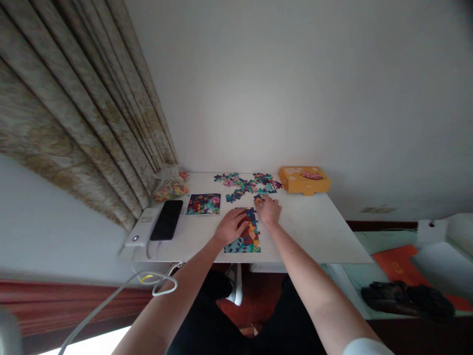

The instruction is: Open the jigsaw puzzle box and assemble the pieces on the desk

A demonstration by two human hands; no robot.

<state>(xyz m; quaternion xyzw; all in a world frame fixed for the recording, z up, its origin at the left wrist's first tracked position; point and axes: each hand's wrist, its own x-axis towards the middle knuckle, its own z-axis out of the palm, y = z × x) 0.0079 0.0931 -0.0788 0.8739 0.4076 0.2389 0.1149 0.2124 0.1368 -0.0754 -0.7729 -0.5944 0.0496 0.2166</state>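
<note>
White tabletop [318, 227] gives passage right of the right hand [268, 209] — loose puzzle pieces [246, 185] and an orange box [304, 180] block ahead.

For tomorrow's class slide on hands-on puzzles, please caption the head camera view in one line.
Left hand and right hand at a part-built jigsaw puzzle on a white desk.

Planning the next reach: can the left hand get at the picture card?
Probably yes: the left hand sits close beside the picture card, and no object stands between them.
</note>
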